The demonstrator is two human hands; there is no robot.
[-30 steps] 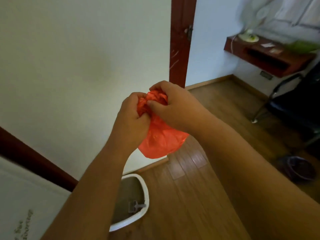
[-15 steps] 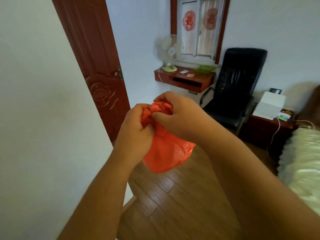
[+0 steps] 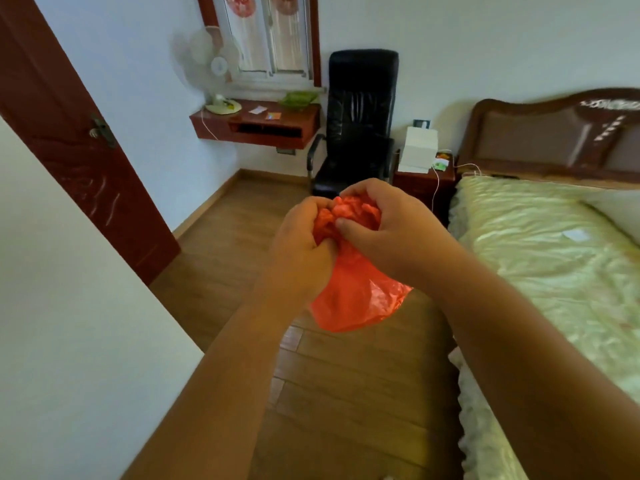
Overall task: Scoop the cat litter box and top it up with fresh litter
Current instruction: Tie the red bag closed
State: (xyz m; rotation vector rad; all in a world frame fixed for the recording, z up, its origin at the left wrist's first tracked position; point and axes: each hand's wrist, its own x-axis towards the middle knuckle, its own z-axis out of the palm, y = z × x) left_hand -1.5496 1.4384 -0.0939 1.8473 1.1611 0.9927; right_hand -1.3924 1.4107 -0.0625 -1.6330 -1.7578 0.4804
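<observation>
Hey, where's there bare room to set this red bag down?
Both hands, left and right, grip the bag. Bare floor runs between the wall and the bed, and on toward the door. The nightstand and shelf are crowded.

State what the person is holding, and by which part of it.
A red plastic bag, gripped at its bunched top by both the left hand and the right hand; the rest hangs below.

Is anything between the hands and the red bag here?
Nothing visible. The left hand and right hand both grip the bunched top of the red bag directly, and the rest of it hangs free above the wooden floor.
</observation>
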